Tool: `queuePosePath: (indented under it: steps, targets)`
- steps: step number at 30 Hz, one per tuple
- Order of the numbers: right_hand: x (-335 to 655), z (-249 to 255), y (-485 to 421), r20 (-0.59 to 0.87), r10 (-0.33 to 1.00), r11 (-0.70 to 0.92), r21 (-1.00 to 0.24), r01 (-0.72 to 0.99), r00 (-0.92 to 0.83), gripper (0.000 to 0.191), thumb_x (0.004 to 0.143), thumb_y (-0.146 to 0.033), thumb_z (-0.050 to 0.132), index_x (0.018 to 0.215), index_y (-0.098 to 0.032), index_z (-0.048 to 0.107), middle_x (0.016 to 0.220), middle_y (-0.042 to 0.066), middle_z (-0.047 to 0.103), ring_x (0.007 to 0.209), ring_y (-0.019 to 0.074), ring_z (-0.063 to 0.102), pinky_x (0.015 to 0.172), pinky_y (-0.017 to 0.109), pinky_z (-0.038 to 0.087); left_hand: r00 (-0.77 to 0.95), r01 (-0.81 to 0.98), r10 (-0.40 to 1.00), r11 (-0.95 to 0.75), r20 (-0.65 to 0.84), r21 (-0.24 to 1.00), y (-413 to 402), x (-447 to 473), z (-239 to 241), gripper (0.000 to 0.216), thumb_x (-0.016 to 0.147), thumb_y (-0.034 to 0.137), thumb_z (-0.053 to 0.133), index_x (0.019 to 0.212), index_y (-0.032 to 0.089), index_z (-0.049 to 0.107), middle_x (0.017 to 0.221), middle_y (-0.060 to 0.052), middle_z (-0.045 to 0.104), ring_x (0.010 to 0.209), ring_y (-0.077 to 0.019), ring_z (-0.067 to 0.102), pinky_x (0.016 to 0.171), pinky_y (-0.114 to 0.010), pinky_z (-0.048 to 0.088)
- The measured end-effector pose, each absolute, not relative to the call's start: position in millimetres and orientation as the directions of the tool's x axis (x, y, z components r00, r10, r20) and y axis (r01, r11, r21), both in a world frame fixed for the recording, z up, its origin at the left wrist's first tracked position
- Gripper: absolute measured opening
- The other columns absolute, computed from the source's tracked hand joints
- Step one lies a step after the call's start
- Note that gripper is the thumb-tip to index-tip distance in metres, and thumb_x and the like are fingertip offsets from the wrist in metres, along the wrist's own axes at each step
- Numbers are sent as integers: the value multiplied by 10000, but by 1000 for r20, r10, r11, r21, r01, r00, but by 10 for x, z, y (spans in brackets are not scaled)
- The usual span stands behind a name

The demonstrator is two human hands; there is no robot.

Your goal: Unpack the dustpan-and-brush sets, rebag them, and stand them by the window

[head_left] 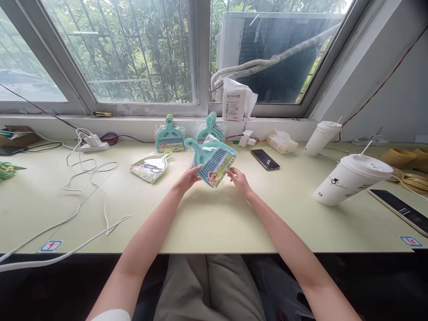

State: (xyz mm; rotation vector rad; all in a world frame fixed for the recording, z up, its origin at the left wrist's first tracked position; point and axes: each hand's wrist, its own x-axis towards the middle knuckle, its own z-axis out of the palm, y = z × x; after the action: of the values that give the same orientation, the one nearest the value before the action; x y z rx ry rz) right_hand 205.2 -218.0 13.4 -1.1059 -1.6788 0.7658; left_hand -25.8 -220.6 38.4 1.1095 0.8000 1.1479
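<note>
Between my hands, a teal mini dustpan and brush set (212, 159) in clear plastic wrap is held tilted above the table, its handle toward the upper left. My left hand (189, 177) grips its lower left edge. My right hand (239, 179) pinches the wrap at its lower right corner. Behind it, another teal dustpan set (170, 133) leans against the window ledge, and more teal sets (211, 127) lean beside that one, partly covered by the held set. A yellow-green dustpan set (152, 166) in plastic lies flat to the left of my left hand.
A phone (265, 159), a tissue pack (281, 142) and two white lidded cups (351, 180) stand or lie to the right. Another phone (401, 209) rests near the right edge. White cables (80, 205) sprawl across the left side, running from a power strip (95, 146).
</note>
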Motion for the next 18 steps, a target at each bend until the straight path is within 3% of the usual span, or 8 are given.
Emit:
queuePosePath:
  steps: [2,5,8,12,18]
  targets:
    - [2093,116,-2131,278,959,284,-939,191,-62,463,757,-575,589,997,-178,596,972,80,664,796,188,586,623,299,465,385,-195,922,49,31,980,-2262,-260,425,533,798,442,633,1288,271,509,1204,-77,632,1065,-265,613,843,-404,531]
    - [2137,129,-2116,251,968,245,-954,174,13,512,656,-530,693,1023,-195,571,1013,69,662,823,188,573,703,324,469,470,-79,881,-12,48,997,-2296,-283,473,512,819,514,583,1274,281,557,1317,-84,570,1206,-297,520,930,-435,478]
    - [2160,170,-2140,281,952,246,-939,240,122,493,630,-515,707,973,-205,540,1028,62,630,824,184,557,714,327,461,401,-40,907,-126,131,991,-2266,-320,487,505,821,553,562,1226,255,615,1344,-93,551,1270,-305,457,998,-439,413]
    - [2149,199,-2174,351,911,296,-921,253,214,437,623,-481,723,892,-200,525,939,55,618,801,176,548,685,307,459,321,-48,933,-155,162,987,-2204,-325,431,553,816,588,552,1232,229,610,1313,-116,571,1227,-306,496,971,-448,422]
    - [2047,109,-2197,226,969,234,-970,-73,96,419,593,-457,763,885,-187,629,937,62,696,876,221,624,822,390,503,252,-186,961,-64,111,980,-2141,-224,299,654,772,693,513,1141,166,635,1191,-148,636,1108,-283,578,933,-422,450]
